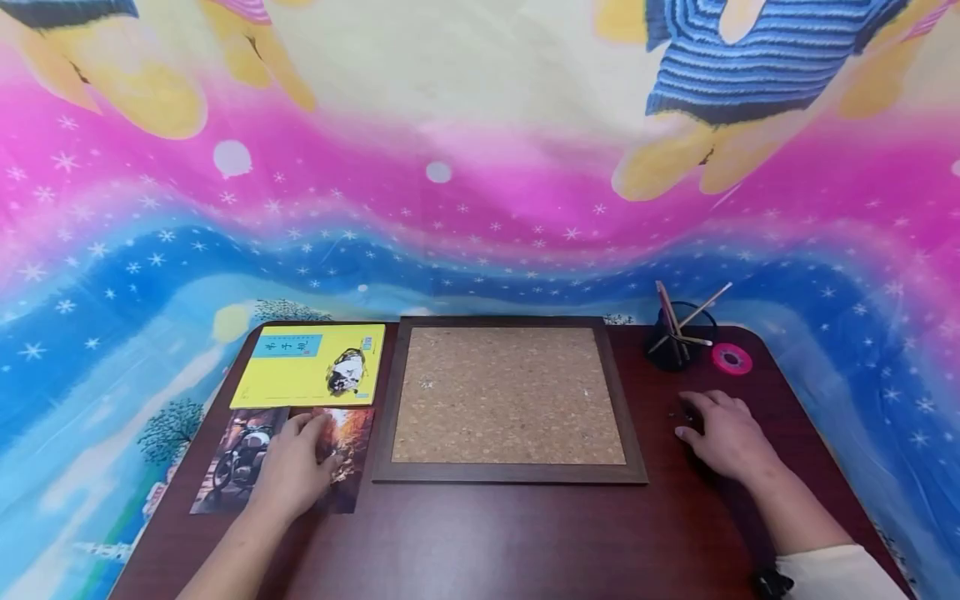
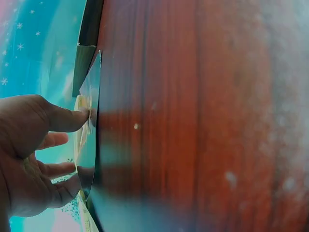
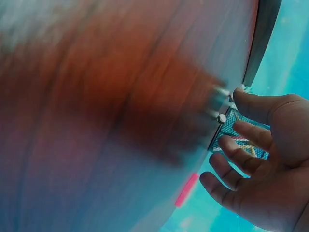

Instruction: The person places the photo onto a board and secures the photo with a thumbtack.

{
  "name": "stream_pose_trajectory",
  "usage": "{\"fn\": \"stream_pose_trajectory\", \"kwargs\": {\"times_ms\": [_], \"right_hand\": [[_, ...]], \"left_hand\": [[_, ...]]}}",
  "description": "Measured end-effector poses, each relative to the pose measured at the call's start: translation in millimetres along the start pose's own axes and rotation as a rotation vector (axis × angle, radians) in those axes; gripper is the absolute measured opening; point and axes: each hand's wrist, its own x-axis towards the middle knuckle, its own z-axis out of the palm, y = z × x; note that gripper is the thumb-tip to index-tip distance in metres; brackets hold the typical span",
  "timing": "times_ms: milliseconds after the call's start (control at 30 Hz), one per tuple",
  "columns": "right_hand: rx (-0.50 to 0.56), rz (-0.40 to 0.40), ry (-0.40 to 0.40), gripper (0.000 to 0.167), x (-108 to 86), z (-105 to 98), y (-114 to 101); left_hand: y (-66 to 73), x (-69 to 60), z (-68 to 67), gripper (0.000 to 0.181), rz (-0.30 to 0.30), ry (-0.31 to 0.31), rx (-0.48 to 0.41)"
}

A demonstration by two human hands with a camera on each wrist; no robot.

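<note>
My left hand rests over two photo prints on the table, its thumb and fingertips touching the autumn-coloured print. The motorcycle print lies partly under that hand. In the left wrist view, thumb and fingers are spread apart along the glossy print, seen nearly edge-on. My right hand is at the right with loosely bent fingers. Small shiny metal pieces stand just beyond its thumb tip; their exact kind is unclear. Between the hands lies a framed cork board.
A yellow booklet lies behind the prints. At the back right stand a black mesh pen holder with several pencils and a pink roll of tape. A patterned cloth hangs behind the dark red table.
</note>
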Motion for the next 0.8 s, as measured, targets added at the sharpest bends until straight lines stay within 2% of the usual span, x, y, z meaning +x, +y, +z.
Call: {"fn": "stream_pose_trajectory", "kwargs": {"times_ms": [267, 533, 800], "right_hand": [[0.023, -0.020, -0.054, 0.041, -1.5, -4, 7], [0.032, -0.036, -0.055, 0.020, -1.1, -2, 9], [0.033, -0.027, -0.038, 0.011, -1.3, -2, 8]], "left_hand": [[-4.2, -0.8, -4.6, 0.073, -0.040, -0.005, -0.033], [-9.9, -0.9, -11.5, 0.060, -0.011, 0.010, -0.047], [-14.5, -0.8, -20.5, 0.052, -0.017, 0.044, -0.178]]}}
